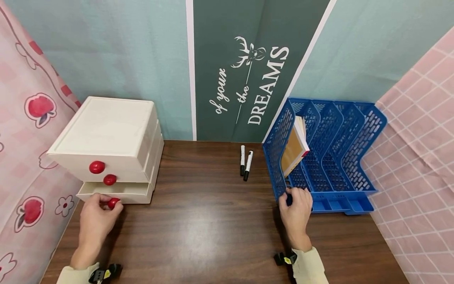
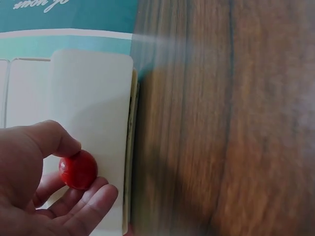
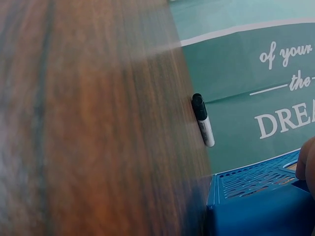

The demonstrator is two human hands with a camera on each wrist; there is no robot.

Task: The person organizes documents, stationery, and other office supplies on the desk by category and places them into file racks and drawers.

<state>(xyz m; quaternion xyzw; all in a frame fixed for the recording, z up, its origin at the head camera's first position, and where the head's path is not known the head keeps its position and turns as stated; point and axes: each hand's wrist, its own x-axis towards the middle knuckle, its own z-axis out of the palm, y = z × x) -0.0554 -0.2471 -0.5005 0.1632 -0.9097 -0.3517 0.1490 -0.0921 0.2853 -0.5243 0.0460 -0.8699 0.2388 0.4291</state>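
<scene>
My left hand pinches the round red knob of the bottom drawer in a small white drawer cabinet. That drawer stands partly pulled out, and its inside shows as a narrow strip. Two more red knobs sit on the closed drawers above. On the other side, my right hand grips the front left corner of a blue file organizer, fingers bent over its edge. Only a bit of that hand shows in the right wrist view. A yellow-covered book leans in the organizer's leftmost slot.
Two white markers with black caps, one left and one right, lie on the brown wood-grain table near the back. Small trays line the organizer's front. Printed cloths hang behind and at both sides.
</scene>
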